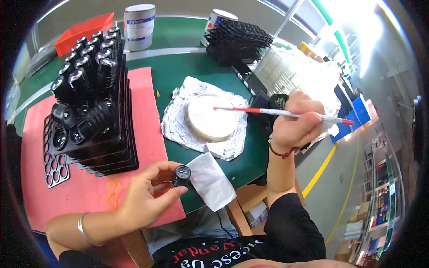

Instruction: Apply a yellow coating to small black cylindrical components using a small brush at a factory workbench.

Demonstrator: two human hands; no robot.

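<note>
Brush [281,112] level, tip seemingly leftward

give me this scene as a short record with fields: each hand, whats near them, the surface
left hand: holds a small black cylindrical part
right hand: holds a thin red and white brush, tip over the round white dish
under dish: crumpled paper
near left hand: white cloth, pink mat
on mat: stacked black trays of black parts
surface: green table
</note>
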